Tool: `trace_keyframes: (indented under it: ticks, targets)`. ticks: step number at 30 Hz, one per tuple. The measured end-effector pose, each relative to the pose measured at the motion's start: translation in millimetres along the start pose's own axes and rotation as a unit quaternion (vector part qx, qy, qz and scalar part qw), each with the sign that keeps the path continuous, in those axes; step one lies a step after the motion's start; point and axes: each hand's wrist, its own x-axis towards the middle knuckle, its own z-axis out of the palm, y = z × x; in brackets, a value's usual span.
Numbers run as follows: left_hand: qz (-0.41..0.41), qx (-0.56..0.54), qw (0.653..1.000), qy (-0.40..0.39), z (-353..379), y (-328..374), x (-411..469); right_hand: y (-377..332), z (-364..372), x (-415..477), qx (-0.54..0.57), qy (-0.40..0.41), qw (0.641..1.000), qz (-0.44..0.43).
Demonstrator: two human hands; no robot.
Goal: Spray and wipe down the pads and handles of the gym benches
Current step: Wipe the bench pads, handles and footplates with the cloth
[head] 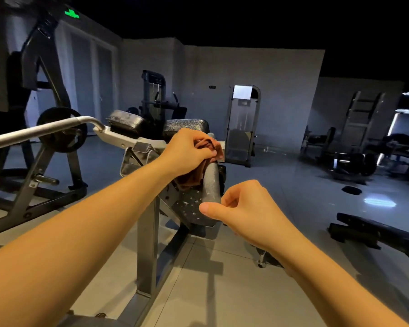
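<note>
Presently the left grip (187, 149) is clamped on the brown cloth (211, 147) at the 12 o'clock end of the roller pad (211, 182); the right grip (246, 208), curled on nothing, sits at its 5 o'clock. The bunched cloth could slip off, leaving droplets unwiped

Grey tiled floor (222, 291) fills lower frame. Steel machine frame (147, 244) stands on it, centre. Black bench (364, 232) lower right. Small dark round object (351, 190) right of centre. Weight-stack machine (242, 138) upper centre, near wall.
</note>
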Motion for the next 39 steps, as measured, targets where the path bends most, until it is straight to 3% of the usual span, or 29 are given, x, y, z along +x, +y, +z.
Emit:
trace_keyframes:
  ticks: [4, 9, 12, 17, 21, 23, 29, 34, 39]
  targets:
    - [-0.006, 0.003, 1.000, -0.011, 0, 2, -12, 4, 1, -5, 0.011, -0.017, 0.999, 0.025]
    - [0.043, -0.086, 0.987, -0.125, -25, 13, -97, 9, 10, -13, 0.038, 0.006, 0.999, 0.012]
    - [0.048, -0.070, 0.994, -0.071, -19, 12, -92, 7, 8, -11, 0.045, 0.007, 0.999, 0.008]
    - [-0.002, -0.024, 0.999, 0.029, 14, -17, 4, 6, 3, -6, 0.072, -0.025, 0.996, 0.035]
    - [-0.066, -0.017, 0.994, 0.083, 36, -27, 43, 11, -1, -7, 0.085, -0.003, 0.995, 0.042]
    - [-0.045, -0.034, 0.996, 0.073, 31, -27, 25, 13, 0, -12, 0.080, -0.020, 0.995, 0.051]
    - [0.019, -0.168, 0.984, -0.060, 0, -14, -96, 14, 4, -15, 0.060, -0.039, 0.995, 0.072]
    - [0.025, -0.166, 0.986, 0.005, 11, -21, -56, 7, 0, -9, 0.155, -0.069, 0.983, 0.063]
    - [-0.043, -0.051, 0.995, 0.077, 31, -44, 55, 16, 2, -3, 0.172, -0.075, 0.981, 0.053]
